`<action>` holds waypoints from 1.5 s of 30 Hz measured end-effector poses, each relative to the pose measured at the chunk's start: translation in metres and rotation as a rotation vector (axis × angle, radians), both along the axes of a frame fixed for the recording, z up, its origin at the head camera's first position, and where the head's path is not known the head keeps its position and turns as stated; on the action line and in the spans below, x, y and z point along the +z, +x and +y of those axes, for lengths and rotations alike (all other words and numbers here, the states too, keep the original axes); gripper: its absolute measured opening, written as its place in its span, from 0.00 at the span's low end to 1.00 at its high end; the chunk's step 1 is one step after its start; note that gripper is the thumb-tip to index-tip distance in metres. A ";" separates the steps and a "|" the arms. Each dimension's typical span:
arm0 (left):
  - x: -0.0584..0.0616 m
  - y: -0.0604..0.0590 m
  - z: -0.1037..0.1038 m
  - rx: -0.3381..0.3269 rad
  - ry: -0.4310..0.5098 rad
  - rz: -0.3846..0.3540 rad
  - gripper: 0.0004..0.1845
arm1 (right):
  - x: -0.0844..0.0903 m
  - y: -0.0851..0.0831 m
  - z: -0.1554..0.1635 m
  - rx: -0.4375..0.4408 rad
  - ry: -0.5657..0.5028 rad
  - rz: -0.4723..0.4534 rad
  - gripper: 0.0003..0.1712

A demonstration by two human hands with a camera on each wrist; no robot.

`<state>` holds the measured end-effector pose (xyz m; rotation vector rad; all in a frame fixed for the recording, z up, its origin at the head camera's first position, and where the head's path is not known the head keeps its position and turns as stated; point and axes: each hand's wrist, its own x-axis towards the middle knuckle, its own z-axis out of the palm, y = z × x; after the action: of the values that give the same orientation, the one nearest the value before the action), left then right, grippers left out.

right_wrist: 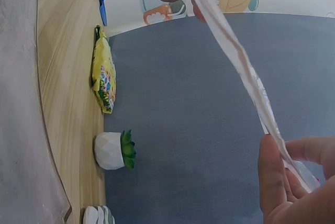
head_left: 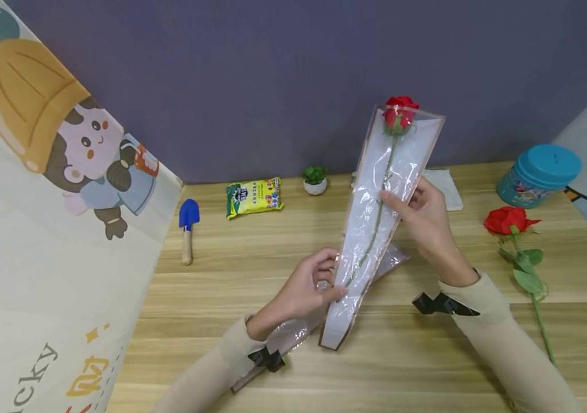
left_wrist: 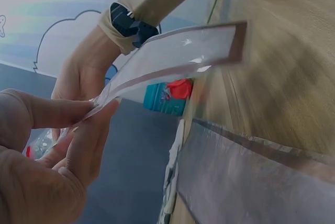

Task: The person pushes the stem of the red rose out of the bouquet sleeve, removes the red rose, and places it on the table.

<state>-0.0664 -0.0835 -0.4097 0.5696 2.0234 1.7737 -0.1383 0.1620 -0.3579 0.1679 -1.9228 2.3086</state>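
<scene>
A clear-fronted flower sleeve (head_left: 362, 229) with a white back and brown edging is held up above the table, tilted. Inside it lies a red artificial rose (head_left: 400, 113), its bloom at the wide top and its thin stem running down. My left hand (head_left: 303, 289) pinches the sleeve's lower left edge, thumb in front. Higher up, my right hand (head_left: 427, 221) pinches the opposite edge, thumb over the film near the stem. The left wrist view shows the sleeve's narrow end (left_wrist: 204, 48) sticking out past the fingers. Beneath, another sleeve (head_left: 293, 335) lies flat on the table, partly covered.
A second red rose (head_left: 510, 221) lies at the right, by a teal lidded tub (head_left: 538, 175). Along the back stand a small potted succulent (head_left: 315, 179), a yellow-green packet (head_left: 254, 197) and a white packet (head_left: 444, 189). A blue toy shovel (head_left: 188, 229) lies left, near the printed cloth.
</scene>
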 end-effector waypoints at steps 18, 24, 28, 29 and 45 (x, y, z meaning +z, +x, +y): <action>-0.003 0.000 -0.002 -0.008 0.051 0.027 0.30 | -0.004 0.004 -0.001 0.034 0.083 -0.018 0.24; -0.004 0.000 -0.002 0.005 0.049 0.042 0.31 | -0.009 0.007 -0.004 0.049 0.142 -0.024 0.24; -0.005 0.001 -0.002 0.021 0.047 0.039 0.31 | -0.013 0.009 -0.007 0.061 0.195 -0.036 0.27; -0.005 0.000 -0.002 0.025 0.047 0.038 0.31 | -0.014 0.010 -0.008 0.066 0.210 -0.040 0.27; -0.005 -0.002 -0.004 0.089 0.056 0.091 0.30 | -0.028 0.022 -0.027 0.147 0.324 -0.064 0.28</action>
<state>-0.0684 -0.0872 -0.4144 0.5957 2.0963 1.8932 -0.1160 0.1350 -0.3862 0.2786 -2.3822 2.0904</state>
